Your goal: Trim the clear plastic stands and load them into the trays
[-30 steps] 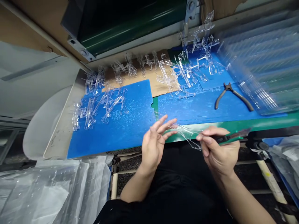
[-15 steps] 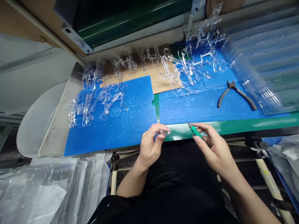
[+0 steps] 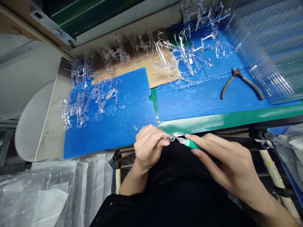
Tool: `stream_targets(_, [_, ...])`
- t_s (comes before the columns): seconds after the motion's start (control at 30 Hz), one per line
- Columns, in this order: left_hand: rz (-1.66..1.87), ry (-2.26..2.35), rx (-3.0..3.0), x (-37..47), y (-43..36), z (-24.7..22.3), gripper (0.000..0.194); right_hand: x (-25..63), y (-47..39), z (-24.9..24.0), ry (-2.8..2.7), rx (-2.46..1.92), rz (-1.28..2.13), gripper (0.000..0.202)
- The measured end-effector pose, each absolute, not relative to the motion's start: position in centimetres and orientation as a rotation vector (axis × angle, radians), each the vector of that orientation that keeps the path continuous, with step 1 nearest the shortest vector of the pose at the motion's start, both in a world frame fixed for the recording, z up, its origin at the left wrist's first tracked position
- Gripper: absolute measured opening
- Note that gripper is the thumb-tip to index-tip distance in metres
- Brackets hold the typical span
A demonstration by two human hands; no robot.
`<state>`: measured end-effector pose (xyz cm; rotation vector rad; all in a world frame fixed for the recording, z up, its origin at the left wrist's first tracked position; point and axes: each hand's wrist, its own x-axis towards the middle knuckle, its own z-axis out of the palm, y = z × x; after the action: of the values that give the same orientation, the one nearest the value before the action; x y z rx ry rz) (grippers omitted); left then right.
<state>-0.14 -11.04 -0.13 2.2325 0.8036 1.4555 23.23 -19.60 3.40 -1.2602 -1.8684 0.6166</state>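
Note:
Near the front edge of the table, my left hand [image 3: 149, 146] pinches a small clear plastic part [image 3: 169, 138] between thumb and fingers. My right hand [image 3: 224, 157] grips a green-handled knife [image 3: 193, 144], its blade pointing left at the right end of the clear part. Blade tip and part look very close; whether they touch I cannot tell. Just behind my left hand, thin clear pieces [image 3: 138, 127] show on the blue sheet [image 3: 132, 113].
Several clear plastic frames [image 3: 81, 108] lie on the blue sheets and the brown cardboard [image 3: 151, 74]. Pliers [image 3: 236, 73] rest open at the right, beside clear trays [image 3: 272, 75]. Plastic-wrapped stacks [image 3: 54, 189] stand at the lower left and right.
The knife has come left and turned, so its blade is now at the clear part. My right hand's fingers have straightened along the handle. The camera view has shifted slightly.

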Motion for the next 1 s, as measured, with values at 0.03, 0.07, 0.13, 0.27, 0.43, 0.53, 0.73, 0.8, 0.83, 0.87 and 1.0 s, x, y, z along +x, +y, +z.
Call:
stream_targets(0.03, [1.457, 0.802, 2.244, 0.0, -11.0, -0.1, 0.025, 23.3, -19.7, 3.5, -1.871, -1.263, 0.616, 0.041])
stream_targets(0.07, [1.458, 0.802, 2.255, 0.0, -11.0, -0.1, 0.026, 23.4, -19.8, 3.5, -1.871, -1.264, 0.618, 0.041])
stream_targets(0.13, [1.455, 0.802, 2.277, 0.2, -11.0, -0.1, 0.027, 23.5, -20.0, 3.7, -1.869, -1.267, 0.625, 0.041])
stream_targets(0.27, [1.438, 0.806, 2.319, 0.3, -11.1, 0.0, 0.027, 23.7, -20.3, 3.9, -1.858, -1.277, 0.630, 0.041])
stream_targets(0.43, [1.438, 0.813, 2.345, 0.5, -11.3, 0.4, 0.029, 24.1, -20.2, 4.0, -1.819, -1.259, 0.675, 0.039])
stream_targets(0.53, [1.437, 0.820, 2.349, 0.6, -11.3, 0.5, 0.030, 24.2, -20.1, 4.1, -1.798, -1.250, 0.710, 0.038])
stream_targets(0.73, [1.412, 0.824, 2.362, 0.5, -11.1, 0.1, 0.025, 23.9, -20.1, 3.2, -1.735, -1.297, 0.734, 0.036])
stream_targets(0.8, [1.400, 0.814, 2.346, 0.6, -11.3, 0.1, 0.026, 24.0, -19.5, 2.5, -1.731, -1.368, 0.627, 0.034])
stream_targets(0.83, [1.397, 0.801, 2.330, 0.6, -11.4, 0.1, 0.027, 24.0, -19.1, 2.1, -1.722, -1.405, 0.566, 0.033])
stream_targets(0.87, [1.392, 0.788, 2.312, 0.6, -11.5, 0.1, 0.027, 24.1, -18.7, 1.8, -1.705, -1.434, 0.521, 0.030])
stream_targets(1.0, [1.364, 0.772, 2.255, 0.7, -11.7, -0.1, 0.024, 24.3, -17.5, 1.3, -1.632, -1.443, 0.557, 0.027])
